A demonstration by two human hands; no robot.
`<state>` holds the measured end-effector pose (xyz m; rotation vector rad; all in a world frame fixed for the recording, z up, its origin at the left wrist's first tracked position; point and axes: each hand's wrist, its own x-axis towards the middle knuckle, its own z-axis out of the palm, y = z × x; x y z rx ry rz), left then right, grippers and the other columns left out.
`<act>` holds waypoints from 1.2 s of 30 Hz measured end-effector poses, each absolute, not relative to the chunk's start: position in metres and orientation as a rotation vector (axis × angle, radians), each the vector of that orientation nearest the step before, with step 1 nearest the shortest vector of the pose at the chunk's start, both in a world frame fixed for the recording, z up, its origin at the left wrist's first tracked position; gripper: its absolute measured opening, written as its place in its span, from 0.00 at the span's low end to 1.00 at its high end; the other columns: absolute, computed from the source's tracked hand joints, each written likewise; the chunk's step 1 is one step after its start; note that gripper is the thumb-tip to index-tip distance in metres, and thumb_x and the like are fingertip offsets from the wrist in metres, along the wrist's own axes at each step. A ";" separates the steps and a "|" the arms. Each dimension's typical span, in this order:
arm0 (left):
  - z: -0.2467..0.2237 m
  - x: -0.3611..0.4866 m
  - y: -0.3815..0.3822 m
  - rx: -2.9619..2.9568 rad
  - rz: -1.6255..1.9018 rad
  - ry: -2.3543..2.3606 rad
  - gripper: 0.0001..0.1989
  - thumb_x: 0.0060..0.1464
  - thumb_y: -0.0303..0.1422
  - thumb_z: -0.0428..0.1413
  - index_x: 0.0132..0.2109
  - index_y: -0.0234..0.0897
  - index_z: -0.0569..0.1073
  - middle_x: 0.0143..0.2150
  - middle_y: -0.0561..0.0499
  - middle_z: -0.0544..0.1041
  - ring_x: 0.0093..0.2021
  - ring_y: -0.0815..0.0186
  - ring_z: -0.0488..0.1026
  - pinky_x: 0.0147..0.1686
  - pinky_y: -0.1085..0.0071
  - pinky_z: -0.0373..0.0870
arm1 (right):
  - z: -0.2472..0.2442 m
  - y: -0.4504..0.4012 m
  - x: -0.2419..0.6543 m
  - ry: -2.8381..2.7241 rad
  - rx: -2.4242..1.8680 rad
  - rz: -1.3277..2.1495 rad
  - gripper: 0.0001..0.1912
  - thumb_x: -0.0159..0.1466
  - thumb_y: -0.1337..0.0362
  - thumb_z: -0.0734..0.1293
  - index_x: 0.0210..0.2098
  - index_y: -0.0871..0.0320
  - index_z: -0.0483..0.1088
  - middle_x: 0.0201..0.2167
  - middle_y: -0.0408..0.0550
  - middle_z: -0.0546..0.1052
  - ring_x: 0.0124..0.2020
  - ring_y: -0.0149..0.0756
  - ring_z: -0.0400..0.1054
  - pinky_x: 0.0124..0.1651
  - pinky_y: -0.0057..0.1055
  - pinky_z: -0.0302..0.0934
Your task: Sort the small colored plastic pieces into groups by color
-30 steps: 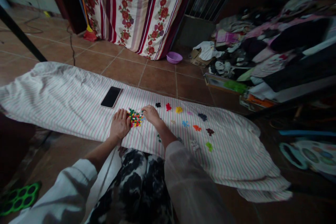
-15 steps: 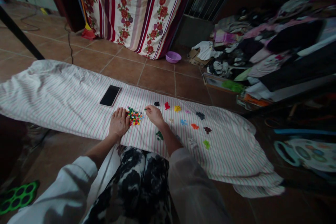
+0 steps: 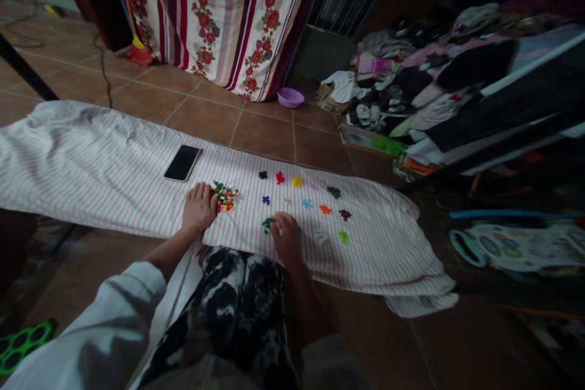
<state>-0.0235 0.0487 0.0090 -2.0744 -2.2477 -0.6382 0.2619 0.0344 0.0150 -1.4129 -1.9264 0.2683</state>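
Left of centre, the left hand (image 3: 200, 206) lies flat against the mixed pieces (image 3: 226, 197), seemingly to contain them. Below centre, the right hand's (image 3: 274, 225) narrow grip is at the green pieces (image 3: 267, 226), apparently grouped by colour; whether it holds one, I cannot tell.

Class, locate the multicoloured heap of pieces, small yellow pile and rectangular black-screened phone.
Multicoloured heap of pieces (image 3: 226, 197), head view: its middle.
Small yellow pile (image 3: 297, 182), head view: its centre.
Rectangular black-screened phone (image 3: 183, 163), head view: mid-screen.
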 end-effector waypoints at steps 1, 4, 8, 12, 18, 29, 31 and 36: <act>0.009 -0.024 0.049 -2.073 -0.646 -2.250 0.30 0.65 0.40 0.39 0.62 0.20 0.66 0.66 0.27 0.66 0.69 0.43 0.58 0.64 0.48 0.56 | 0.013 0.030 0.262 -1.937 -1.436 0.255 0.11 0.66 0.64 0.61 0.39 0.57 0.75 0.45 0.54 0.76 0.49 0.42 0.69 0.54 0.41 0.65; 0.008 -0.024 0.049 -2.057 -0.664 -2.264 0.30 0.65 0.40 0.39 0.62 0.21 0.66 0.65 0.27 0.66 0.69 0.43 0.58 0.64 0.48 0.56 | 0.010 0.022 0.260 -1.961 -1.486 0.222 0.11 0.65 0.67 0.61 0.39 0.57 0.75 0.45 0.54 0.75 0.50 0.42 0.68 0.56 0.40 0.63; 0.007 -0.024 0.050 -2.062 -0.666 -2.248 0.30 0.65 0.40 0.39 0.62 0.21 0.66 0.65 0.27 0.66 0.69 0.44 0.58 0.64 0.48 0.56 | 0.007 0.019 0.258 -1.999 -1.503 0.216 0.10 0.65 0.68 0.61 0.39 0.57 0.75 0.47 0.53 0.75 0.50 0.41 0.67 0.56 0.38 0.62; 0.007 -0.024 0.050 -2.048 -0.680 -2.222 0.29 0.65 0.40 0.39 0.62 0.23 0.66 0.65 0.28 0.67 0.69 0.44 0.59 0.63 0.48 0.57 | 0.003 0.018 0.257 -2.014 -1.512 0.230 0.10 0.64 0.69 0.62 0.39 0.57 0.76 0.47 0.53 0.75 0.50 0.41 0.67 0.56 0.39 0.61; 0.010 -0.023 0.049 -2.056 -0.666 -2.227 0.29 0.65 0.40 0.39 0.62 0.23 0.66 0.65 0.28 0.67 0.69 0.45 0.59 0.63 0.49 0.58 | -0.001 0.017 0.256 -2.000 -1.528 0.255 0.12 0.65 0.68 0.61 0.40 0.56 0.77 0.48 0.54 0.75 0.50 0.43 0.67 0.55 0.40 0.62; 0.015 -0.021 0.047 -2.064 -0.561 -2.225 0.27 0.65 0.40 0.41 0.64 0.34 0.68 0.66 0.32 0.65 0.68 0.44 0.59 0.61 0.49 0.60 | 0.004 0.023 0.254 -1.982 -1.490 0.197 0.12 0.68 0.64 0.61 0.42 0.56 0.76 0.48 0.54 0.75 0.50 0.42 0.67 0.54 0.39 0.61; 0.015 -0.021 0.047 -2.064 -0.547 -2.225 0.26 0.65 0.40 0.42 0.64 0.35 0.68 0.67 0.32 0.65 0.69 0.43 0.59 0.61 0.48 0.60 | 0.011 0.031 0.248 -1.992 -1.464 0.208 0.12 0.68 0.64 0.60 0.42 0.56 0.77 0.48 0.54 0.76 0.50 0.42 0.67 0.55 0.39 0.61; 0.013 -0.022 0.047 -2.083 -0.523 -2.219 0.26 0.65 0.41 0.43 0.64 0.39 0.69 0.67 0.35 0.65 0.69 0.43 0.58 0.62 0.47 0.59 | 0.030 0.066 0.219 -2.078 -1.360 0.329 0.12 0.67 0.67 0.61 0.43 0.56 0.77 0.46 0.52 0.78 0.48 0.41 0.68 0.55 0.38 0.61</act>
